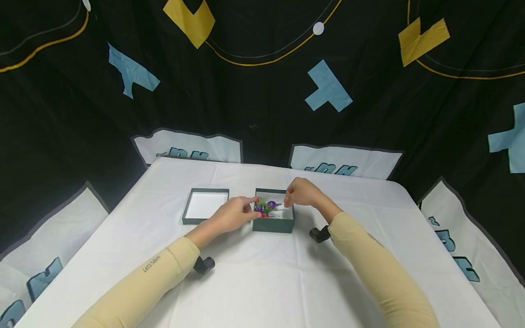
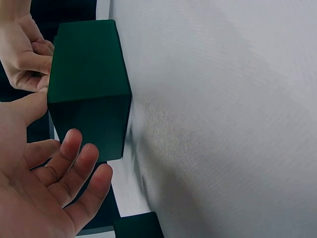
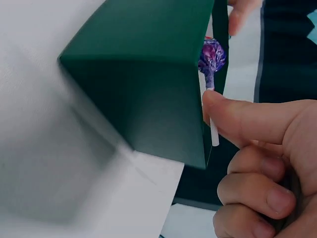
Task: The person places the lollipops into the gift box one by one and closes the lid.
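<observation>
A dark green box [image 1: 274,225] stands uncovered on the white table, with several wrapped lollipops [image 1: 261,209] in red, green and purple at its left side. My right hand [image 1: 302,193] is over the box's right rim. Its thumb and forefinger pinch the white stick of a purple-wrapped lollipop [image 3: 213,55], whose head is at the box opening. My left hand [image 1: 231,213] rests at the box's left rim, thumb and forefinger touching the edge. In the left wrist view its other fingers [image 2: 81,153] are spread loosely beside the box wall.
To the left of the box lies a shallow green lid [image 1: 205,205], its white inside facing up. A white cloth [image 1: 254,282] covers the table. Behind the table hangs a black curtain [image 1: 254,105] with blue and yellow shapes. A dark strap mount sits under each wrist.
</observation>
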A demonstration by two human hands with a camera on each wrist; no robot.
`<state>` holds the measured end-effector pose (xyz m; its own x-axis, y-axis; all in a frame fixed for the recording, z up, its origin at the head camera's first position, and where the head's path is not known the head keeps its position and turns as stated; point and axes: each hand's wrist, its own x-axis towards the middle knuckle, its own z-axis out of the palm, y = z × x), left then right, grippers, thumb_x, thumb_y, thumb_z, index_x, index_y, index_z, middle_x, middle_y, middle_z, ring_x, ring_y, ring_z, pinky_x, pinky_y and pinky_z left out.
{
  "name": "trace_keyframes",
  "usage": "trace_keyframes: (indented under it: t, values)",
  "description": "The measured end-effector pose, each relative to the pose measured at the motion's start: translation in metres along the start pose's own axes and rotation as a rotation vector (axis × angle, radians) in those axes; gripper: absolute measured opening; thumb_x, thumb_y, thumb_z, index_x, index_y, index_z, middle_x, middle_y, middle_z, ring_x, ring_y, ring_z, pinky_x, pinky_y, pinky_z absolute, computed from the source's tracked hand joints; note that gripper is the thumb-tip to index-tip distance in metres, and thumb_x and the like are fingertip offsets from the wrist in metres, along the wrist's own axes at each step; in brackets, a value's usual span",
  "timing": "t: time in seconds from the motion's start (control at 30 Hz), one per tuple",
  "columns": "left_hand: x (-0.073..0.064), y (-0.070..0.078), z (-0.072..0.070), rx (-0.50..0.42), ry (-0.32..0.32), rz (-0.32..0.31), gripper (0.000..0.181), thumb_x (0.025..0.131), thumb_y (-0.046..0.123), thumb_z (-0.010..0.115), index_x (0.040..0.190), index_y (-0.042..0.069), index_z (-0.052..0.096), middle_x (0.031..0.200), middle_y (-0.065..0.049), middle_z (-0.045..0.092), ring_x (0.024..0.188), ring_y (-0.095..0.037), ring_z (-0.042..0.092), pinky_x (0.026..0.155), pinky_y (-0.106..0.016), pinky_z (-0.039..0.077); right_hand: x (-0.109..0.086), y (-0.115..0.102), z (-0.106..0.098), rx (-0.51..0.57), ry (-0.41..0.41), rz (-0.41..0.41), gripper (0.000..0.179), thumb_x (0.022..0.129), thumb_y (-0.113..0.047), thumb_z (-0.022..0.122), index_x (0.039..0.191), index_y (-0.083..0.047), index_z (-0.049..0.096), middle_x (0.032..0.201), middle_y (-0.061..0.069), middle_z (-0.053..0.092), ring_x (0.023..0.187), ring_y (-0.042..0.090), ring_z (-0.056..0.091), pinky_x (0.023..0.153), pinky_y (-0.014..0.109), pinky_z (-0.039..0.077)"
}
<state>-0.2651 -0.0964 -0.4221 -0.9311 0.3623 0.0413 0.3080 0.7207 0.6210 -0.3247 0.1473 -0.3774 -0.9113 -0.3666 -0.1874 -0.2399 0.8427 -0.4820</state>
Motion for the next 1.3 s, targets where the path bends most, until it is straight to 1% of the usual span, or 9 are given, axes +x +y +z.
trace_keyframes:
  t: [0.13,0.3,0.53,0.73,0.97,1.13,1.23,1.3]
  values:
    - [0.000,0.000,0.000,0.001,-0.005,-0.007,0.062,0.092,0.036,0.073,0.146,0.011,0.055,0.080,0.002,0.062,0.066,-0.014,0.051,0.059,-0.030,0.040,0.003,-0.008,0.003,-0.105,-0.003,-0.010,0.015,0.084,-0.016,0.080,0.070,-0.014,0.075,0.075,-0.005,0.073,0.080,0.017,0.059,0.074,0.034,0.047]
    - [0.000,0.001,0.000,-0.001,-0.003,-0.008,0.062,0.092,0.036,0.073,0.146,0.011,0.055,0.079,0.002,0.062,0.065,-0.014,0.051,0.057,-0.030,0.040,0.005,-0.016,0.008,-0.207,0.002,-0.005,0.015,0.083,-0.018,0.081,0.068,-0.016,0.075,0.072,-0.005,0.071,0.077,0.017,0.061,0.071,0.035,0.049]
    - [0.001,0.002,0.001,0.000,0.004,-0.015,0.062,0.092,0.036,0.073,0.146,0.012,0.055,0.079,0.002,0.061,0.064,-0.013,0.051,0.056,-0.030,0.040,0.006,-0.027,0.012,-0.301,-0.003,0.037,0.005,0.082,-0.018,0.081,0.079,-0.015,0.078,0.077,-0.003,0.071,0.077,0.018,0.063,0.070,0.037,0.054]
    - [0.002,0.002,0.001,0.000,0.002,-0.022,0.062,0.092,0.036,0.073,0.146,0.013,0.055,0.079,0.002,0.061,0.065,-0.013,0.051,0.055,-0.029,0.040,0.006,-0.029,0.015,-0.343,-0.027,0.057,0.004,0.084,-0.019,0.080,0.085,-0.015,0.079,0.081,-0.002,0.072,0.078,0.018,0.063,0.068,0.036,0.054]
    - [0.002,0.001,0.001,0.003,0.002,-0.011,0.062,0.092,0.036,0.073,0.146,0.011,0.055,0.079,0.002,0.062,0.065,-0.013,0.052,0.056,-0.029,0.040,0.007,-0.034,0.016,-0.423,-0.034,0.068,0.007,0.082,-0.019,0.082,0.086,-0.015,0.077,0.084,-0.002,0.071,0.077,0.018,0.063,0.067,0.037,0.054]
    - [0.002,0.001,0.001,0.002,0.002,-0.005,0.062,0.092,0.036,0.073,0.146,0.011,0.054,0.080,0.002,0.062,0.066,-0.013,0.052,0.056,-0.029,0.040,0.008,-0.039,0.019,-0.496,-0.056,0.081,0.011,0.081,-0.020,0.082,0.087,-0.014,0.074,0.086,-0.001,0.070,0.076,0.017,0.061,0.068,0.037,0.055]
    - [0.001,0.000,0.001,0.003,0.005,-0.006,0.063,0.093,0.037,0.073,0.146,0.010,0.054,0.080,0.003,0.062,0.066,-0.012,0.052,0.057,-0.029,0.040,0.009,-0.041,0.024,-0.553,-0.050,0.091,0.015,0.083,-0.021,0.081,0.093,-0.013,0.073,0.087,0.000,0.069,0.075,0.017,0.061,0.070,0.037,0.056]
    - [0.001,0.000,0.000,0.003,0.009,-0.005,0.063,0.093,0.037,0.073,0.146,0.010,0.054,0.081,0.003,0.062,0.066,-0.012,0.052,0.057,-0.029,0.040,0.010,-0.043,0.027,-0.593,-0.038,0.087,0.018,0.085,-0.021,0.079,0.099,-0.012,0.073,0.089,0.001,0.070,0.075,0.017,0.061,0.072,0.038,0.057]
